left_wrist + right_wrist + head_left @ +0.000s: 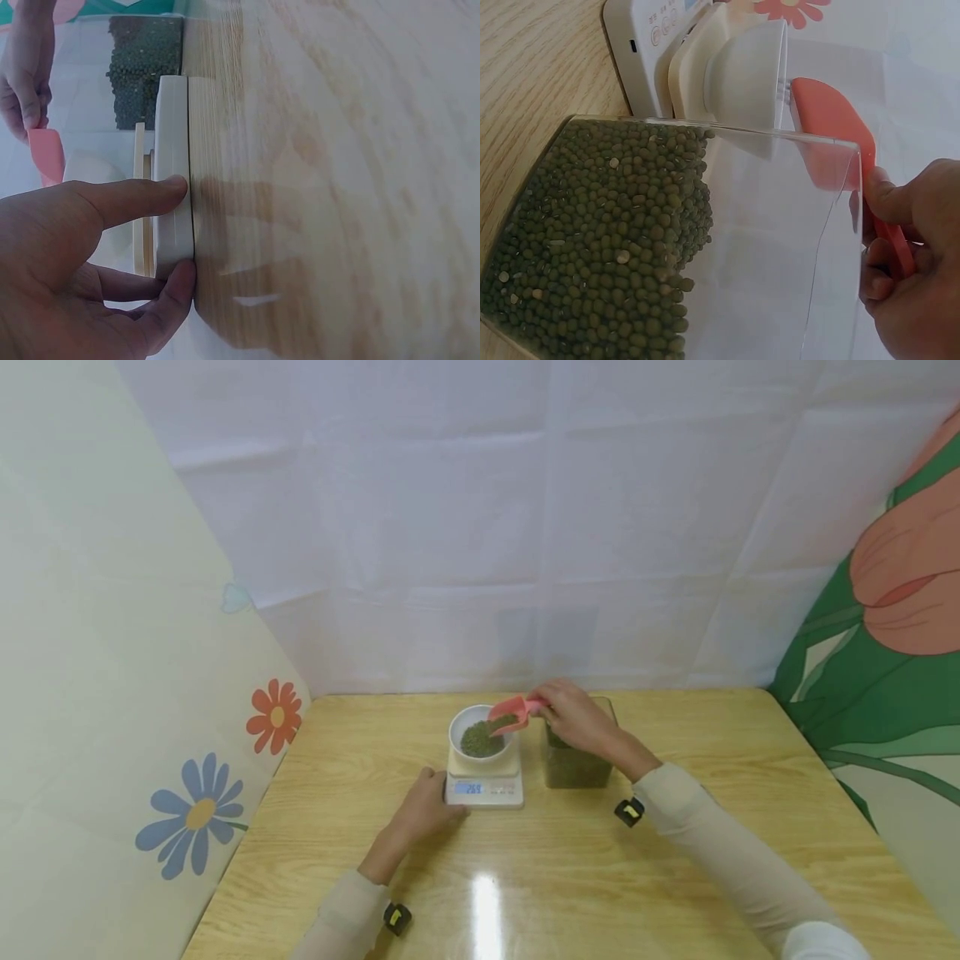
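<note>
In the head view a pink scoop (pixel 509 713) carrying green mung beans tilts over the right rim of a white bowl (pixel 454 745). My right hand (pixel 573 714) grips its handle, with the fingers curled round it in the right wrist view. Mung beans (pixel 481 740) lie in the bowl, which stands on a white digital kitchen scale (pixel 501 797). With thumb and fingers, my left hand (pixel 82 247) holds the scale's near left corner. Beneath the right forearm a clear square container (pixel 780 247) is partly filled with mung beans (pixel 607 247).
A wooden table (pixel 555 877) bears everything. White cloth (pixel 420 527) hangs behind it, with flower-printed panels (pixel 198 814) on both sides. The container stands just right of the scale, with a narrow gap between them.
</note>
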`<state>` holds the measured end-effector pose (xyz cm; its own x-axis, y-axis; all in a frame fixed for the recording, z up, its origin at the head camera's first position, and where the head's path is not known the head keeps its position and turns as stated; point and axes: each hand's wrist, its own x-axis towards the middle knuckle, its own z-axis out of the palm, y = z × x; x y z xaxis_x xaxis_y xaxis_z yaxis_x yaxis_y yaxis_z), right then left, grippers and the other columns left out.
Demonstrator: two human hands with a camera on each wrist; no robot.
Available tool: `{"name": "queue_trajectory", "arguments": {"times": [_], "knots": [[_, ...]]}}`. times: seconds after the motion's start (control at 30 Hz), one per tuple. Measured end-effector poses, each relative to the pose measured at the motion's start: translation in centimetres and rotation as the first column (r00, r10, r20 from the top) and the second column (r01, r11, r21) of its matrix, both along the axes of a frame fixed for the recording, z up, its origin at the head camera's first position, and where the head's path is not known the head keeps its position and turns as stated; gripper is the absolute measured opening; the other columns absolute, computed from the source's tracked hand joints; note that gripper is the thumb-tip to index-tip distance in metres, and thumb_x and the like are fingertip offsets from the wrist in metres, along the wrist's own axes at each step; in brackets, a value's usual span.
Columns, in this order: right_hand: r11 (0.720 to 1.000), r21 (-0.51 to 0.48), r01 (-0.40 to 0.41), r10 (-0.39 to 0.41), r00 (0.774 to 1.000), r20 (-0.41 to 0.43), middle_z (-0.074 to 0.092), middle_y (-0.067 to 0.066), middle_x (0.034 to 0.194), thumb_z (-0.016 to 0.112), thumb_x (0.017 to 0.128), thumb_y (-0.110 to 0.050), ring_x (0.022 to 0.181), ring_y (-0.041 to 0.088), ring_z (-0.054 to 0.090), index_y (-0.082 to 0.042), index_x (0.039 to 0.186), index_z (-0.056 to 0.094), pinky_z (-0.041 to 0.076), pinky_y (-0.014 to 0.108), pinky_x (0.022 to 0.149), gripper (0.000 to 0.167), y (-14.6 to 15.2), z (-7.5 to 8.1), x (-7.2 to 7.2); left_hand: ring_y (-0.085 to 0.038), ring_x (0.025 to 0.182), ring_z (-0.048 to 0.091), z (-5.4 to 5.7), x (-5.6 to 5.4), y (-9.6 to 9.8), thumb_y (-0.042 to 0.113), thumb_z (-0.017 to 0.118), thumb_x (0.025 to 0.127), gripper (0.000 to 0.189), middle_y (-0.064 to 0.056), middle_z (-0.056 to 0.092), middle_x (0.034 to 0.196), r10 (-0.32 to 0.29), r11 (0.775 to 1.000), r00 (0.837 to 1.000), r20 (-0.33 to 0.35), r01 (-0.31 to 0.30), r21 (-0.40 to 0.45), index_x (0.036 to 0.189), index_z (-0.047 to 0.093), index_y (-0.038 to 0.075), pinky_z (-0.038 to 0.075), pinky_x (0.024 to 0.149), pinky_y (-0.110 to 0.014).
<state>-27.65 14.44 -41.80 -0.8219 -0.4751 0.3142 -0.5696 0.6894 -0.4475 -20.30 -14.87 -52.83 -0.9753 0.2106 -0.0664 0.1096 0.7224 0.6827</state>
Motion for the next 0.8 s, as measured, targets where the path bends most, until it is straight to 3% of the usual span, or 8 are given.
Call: {"name": "queue_trajectory", "arguments": {"times": [0.37, 0.8], "knots": [[1.000, 0.024, 0.015, -0.015, 1.000, 0.013, 0.076, 0.018, 0.119, 0.070, 0.101, -0.013, 0.116, 0.036, 0.067, 0.002, 0.121, 0.073, 0.056, 0.052, 0.103, 0.025, -0.07, 0.13, 0.08, -0.023, 0.092, 0.054, 0.08, 0.00, 0.02, 0.015, 0.089, 0.082, 0.056, -0.014, 0.057, 0.110, -0.002, 1.000, 1.000, 0.004, 0.002, 0.001, 0.130, 0.066, -0.005, 0.058, 0.085, -0.042], [0.997, 0.076, 0.009, -0.006, 0.999, -0.044, 0.075, 0.018, 0.119, 0.070, 0.102, -0.015, 0.115, 0.036, 0.067, 0.003, 0.121, 0.073, 0.057, 0.051, 0.103, 0.026, 0.00, 0.09, 0.10, -0.022, 0.091, 0.054, 0.23, 0.12, 0.08, 0.016, 0.089, 0.082, 0.057, -0.014, 0.057, 0.110, 0.005, 1.000, 1.000, 0.000, -0.005, 0.000, 0.130, 0.066, -0.006, 0.059, 0.085, -0.041]]}}
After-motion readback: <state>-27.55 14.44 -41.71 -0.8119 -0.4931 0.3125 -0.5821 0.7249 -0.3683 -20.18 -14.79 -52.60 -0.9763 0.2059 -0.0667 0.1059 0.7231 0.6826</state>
